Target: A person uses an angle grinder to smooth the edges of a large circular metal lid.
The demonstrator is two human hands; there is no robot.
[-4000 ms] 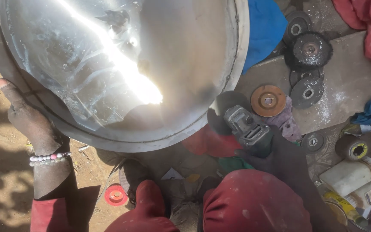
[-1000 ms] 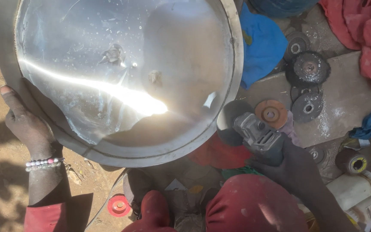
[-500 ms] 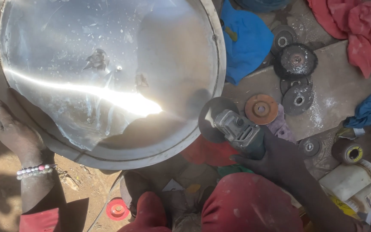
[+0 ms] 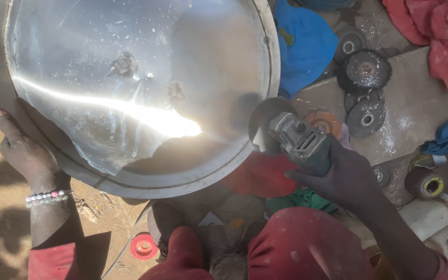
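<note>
At the lower left of the frame, the left hand [image 4: 24,153] grips the rim of the big shiny metal bowl [image 4: 130,88]. Right of centre, the right hand [image 4: 346,176] is wrapped around the angle grinder [image 4: 299,140], its disc at the bowl's edge.

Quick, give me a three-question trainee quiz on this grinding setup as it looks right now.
1. True or false: the left hand grips the rim of the large metal bowl.
2. Which tool does the right hand hold? A) hammer B) angle grinder C) wire brush
3. Fill in: the grinder's disc sits at the bowl's ____ edge, as seen in the head view.

Key:
1. True: the thumb lies up along the rim on the left side.
2. B: the hand wraps the grinder's body, with its head towards the bowl.
3. Right: the disc is at the lower right rim; actual contact cannot be told.
</note>
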